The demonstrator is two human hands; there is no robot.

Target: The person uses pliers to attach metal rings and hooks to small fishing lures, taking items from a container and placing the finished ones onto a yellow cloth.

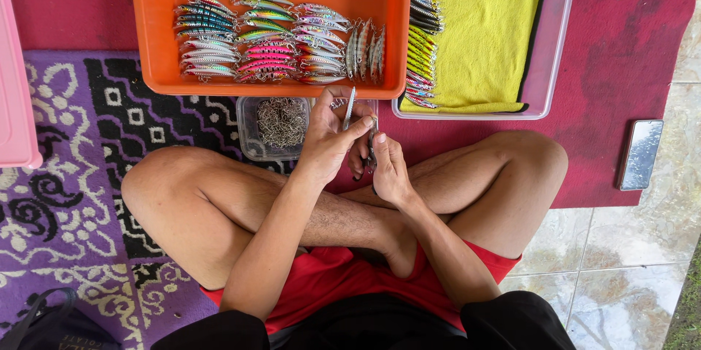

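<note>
Pinching a silvery lure (350, 107) in left hand (330, 139) fingers, right hand (387, 167) fingers closed on pliers (372, 147)

The right hand (391, 171) hides most of the lure (372, 147) it holds.

Orange tray (150, 28) holding lures (270, 36) striped in silver, pink, green and blue. Clear tray (558, 36) lined with a yellow towel (489, 28) and edged by multicoloured lures (422, 36). Purple rug (66, 196) with black-and-white geometric and scroll patterns. Dark red mat (613, 50). Red shorts (343, 277). Pink bin (13, 87). Clear tub (250, 138) of grey hooks (281, 120). Silver phone (640, 154).
</note>
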